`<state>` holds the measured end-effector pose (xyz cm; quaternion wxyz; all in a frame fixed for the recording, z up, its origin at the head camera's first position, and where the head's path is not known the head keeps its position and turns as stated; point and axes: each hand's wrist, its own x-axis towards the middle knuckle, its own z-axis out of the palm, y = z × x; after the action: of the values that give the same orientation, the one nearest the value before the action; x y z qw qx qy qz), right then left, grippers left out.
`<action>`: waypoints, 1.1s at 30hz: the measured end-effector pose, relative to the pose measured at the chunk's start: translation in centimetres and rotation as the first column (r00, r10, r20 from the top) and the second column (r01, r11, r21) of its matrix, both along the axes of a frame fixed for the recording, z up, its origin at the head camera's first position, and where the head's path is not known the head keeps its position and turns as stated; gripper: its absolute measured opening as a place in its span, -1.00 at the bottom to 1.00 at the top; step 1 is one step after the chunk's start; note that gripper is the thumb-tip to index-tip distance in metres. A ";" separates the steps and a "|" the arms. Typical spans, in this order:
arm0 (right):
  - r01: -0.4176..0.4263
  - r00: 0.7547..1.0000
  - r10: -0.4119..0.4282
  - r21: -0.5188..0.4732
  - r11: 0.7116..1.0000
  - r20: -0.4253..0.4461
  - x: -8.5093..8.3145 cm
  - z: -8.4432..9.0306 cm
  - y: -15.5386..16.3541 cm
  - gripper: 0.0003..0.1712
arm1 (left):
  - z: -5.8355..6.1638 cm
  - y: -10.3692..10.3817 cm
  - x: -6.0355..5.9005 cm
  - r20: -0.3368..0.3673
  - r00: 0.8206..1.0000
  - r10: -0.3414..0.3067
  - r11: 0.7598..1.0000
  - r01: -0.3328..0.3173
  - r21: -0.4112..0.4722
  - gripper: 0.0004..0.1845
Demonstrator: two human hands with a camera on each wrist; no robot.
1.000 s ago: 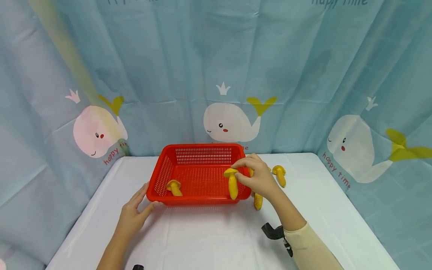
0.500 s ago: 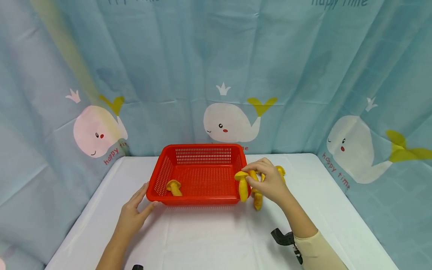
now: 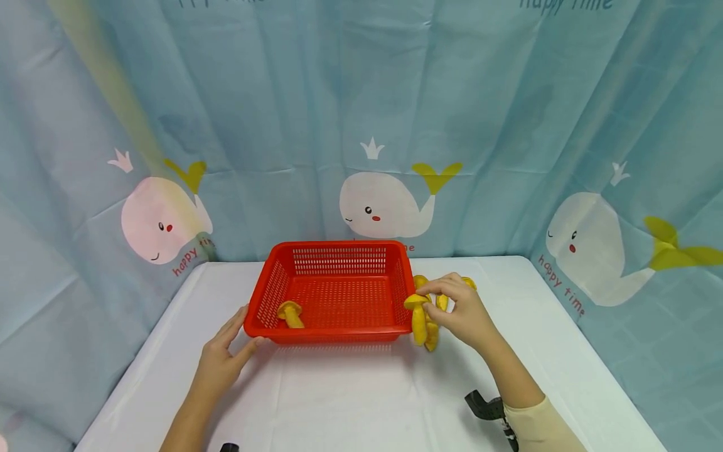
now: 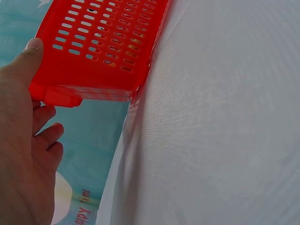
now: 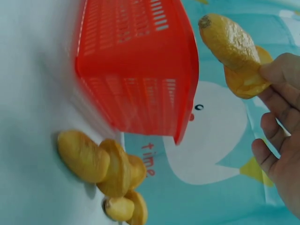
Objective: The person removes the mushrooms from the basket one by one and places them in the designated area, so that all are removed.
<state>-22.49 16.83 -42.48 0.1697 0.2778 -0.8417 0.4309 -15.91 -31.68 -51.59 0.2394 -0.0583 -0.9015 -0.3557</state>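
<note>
My right hand (image 3: 460, 311) pinches a yellow toy mushroom (image 3: 419, 323) by its cap between thumb and fingers. In the head view it hangs stem down, just beyond the right end of a red plastic basket (image 3: 344, 336). The right wrist view has the held mushroom (image 5: 229, 42) level with the basket's rim, outside the wall. My left hand (image 3: 219, 364) holds the basket's near left corner, thumb (image 4: 30, 58) on the wall and fingers at the rim. One mushroom (image 3: 292, 315) lies inside the basket at the front left.
Right of the basket, several more yellow mushrooms (image 5: 115, 166) lie clustered on the white tabletop (image 3: 339, 395), partly hidden by my right hand in the head view. A blue whale-print curtain (image 3: 271, 125) stands along the back and sides. A black wrist mount (image 3: 486, 407) sits on my right forearm.
My right hand has carried the mushroom to the right and slightly nearer, from over the basket's right end to outside it. My left hand and the basket have stayed put.
</note>
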 end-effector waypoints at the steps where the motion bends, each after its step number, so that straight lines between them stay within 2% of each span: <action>1: 0.001 1.000 -0.001 0.000 1.000 -0.012 0.0 -0.1 0.2 -0.65 | 0.0 0.0 0.0 -0.003 1.000 0.001 1.000 -0.001 -0.001 -0.13; 8: -0.018 0.999 0.018 -0.008 1.000 -0.048 0.1 -0.6 1.3 -0.63 | 0.2 -0.1 0.1 -0.005 1.000 -0.001 1.000 0.001 -0.002 -0.12; 12: -0.010 0.999 0.010 0.000 1.000 -0.030 0.0 -0.7 1.9 -0.62 | 0.3 -0.1 0.0 0.020 1.000 0.010 1.000 -0.010 -0.005 -0.11; 18: 0.006 1.000 -0.006 0.008 1.000 -0.011 -0.2 -0.8 2.4 -0.61 | 0.1 0.1 0.1 0.018 1.000 0.014 1.000 -0.014 -0.011 -0.11; 27: -0.028 1.000 0.028 -0.015 0.999 -0.002 0.8 0.4 2.1 -0.70 | -0.2 -0.1 0.1 -0.003 1.000 0.004 1.000 -0.004 -0.003 -0.11; 31: -0.012 1.000 0.012 -0.003 1.000 0.007 0.5 0.0 2.4 -0.71 | -0.4 -0.2 0.0 -0.030 1.000 -0.009 1.000 0.009 0.001 -0.11; 33: -0.005 1.000 0.005 0.003 1.000 0.025 -0.2 -0.9 2.9 -0.69 | -0.4 -0.3 -0.1 -0.032 0.999 -0.011 1.000 0.011 0.000 -0.11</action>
<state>-22.71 19.70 -43.43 0.1576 0.2747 -0.8437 0.4335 -16.02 -31.93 -51.99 0.2519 -0.0689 -0.8972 -0.3561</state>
